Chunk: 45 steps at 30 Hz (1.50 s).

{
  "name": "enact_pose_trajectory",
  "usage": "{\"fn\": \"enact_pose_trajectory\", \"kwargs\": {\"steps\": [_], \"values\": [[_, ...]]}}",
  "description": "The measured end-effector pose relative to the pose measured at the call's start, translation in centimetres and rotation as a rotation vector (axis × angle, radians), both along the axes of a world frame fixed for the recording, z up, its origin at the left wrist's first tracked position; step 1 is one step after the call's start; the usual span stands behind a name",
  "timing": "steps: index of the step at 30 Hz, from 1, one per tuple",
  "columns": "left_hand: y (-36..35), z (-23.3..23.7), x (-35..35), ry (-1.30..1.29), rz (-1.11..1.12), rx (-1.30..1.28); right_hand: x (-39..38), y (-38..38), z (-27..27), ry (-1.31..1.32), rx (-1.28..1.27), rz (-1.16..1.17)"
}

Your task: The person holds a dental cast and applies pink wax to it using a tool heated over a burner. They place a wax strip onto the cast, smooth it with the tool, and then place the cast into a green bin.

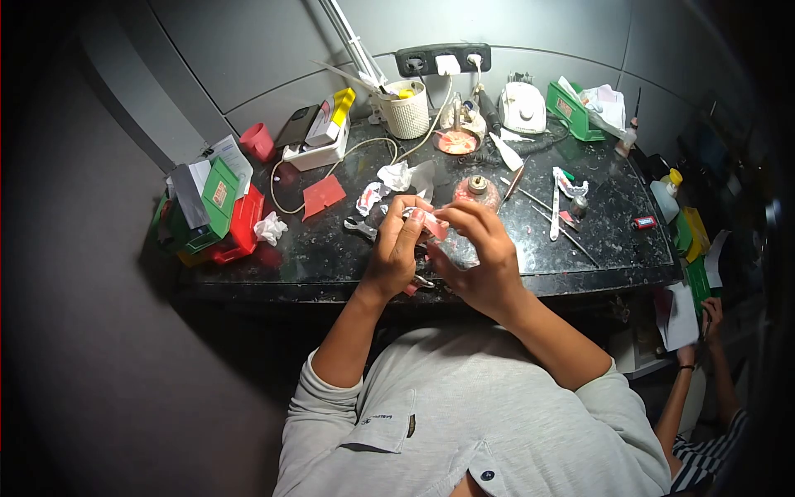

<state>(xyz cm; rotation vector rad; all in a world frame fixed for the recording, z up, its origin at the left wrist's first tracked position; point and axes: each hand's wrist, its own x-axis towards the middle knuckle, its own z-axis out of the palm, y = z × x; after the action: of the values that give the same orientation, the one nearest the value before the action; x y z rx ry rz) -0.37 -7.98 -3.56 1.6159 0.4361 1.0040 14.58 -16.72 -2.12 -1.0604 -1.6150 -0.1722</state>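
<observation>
Over the front of the bench, my left hand [396, 253] is closed around a small piece of pink dental wax [436, 225] with something white beside it. Just to the right, my right hand [484, 261] has its fingers curved and its thumb spread away, fingertips right at the edge of the wax. A glass spirit burner [477, 189] with a metal cap stands behind my hands. Crumpled white tissue [396, 176] lies beyond the left one. Farther left is a flat pink wax sheet [323, 196]. A metal tool [360, 227] is partly hidden by my left hand.
Slim hand tools [566, 236] and a white-handled brush [556, 207] lie on the right. Behind are a dish of melted wax [458, 142], a woven basket [406, 112] and a white device [523, 108]. Green and red bins [240, 228] stand left. Another person's hands [710, 319] hold papers at right.
</observation>
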Motion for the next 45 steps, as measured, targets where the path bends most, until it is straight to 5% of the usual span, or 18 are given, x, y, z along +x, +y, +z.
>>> {"fn": "enact_pose_trajectory", "kwargs": {"steps": [45], "values": [[1.0, 0.0, -0.5, -0.297, -0.056, -0.308, -1.5, 1.3, -1.9, -0.26, 0.025, -0.078]]}}
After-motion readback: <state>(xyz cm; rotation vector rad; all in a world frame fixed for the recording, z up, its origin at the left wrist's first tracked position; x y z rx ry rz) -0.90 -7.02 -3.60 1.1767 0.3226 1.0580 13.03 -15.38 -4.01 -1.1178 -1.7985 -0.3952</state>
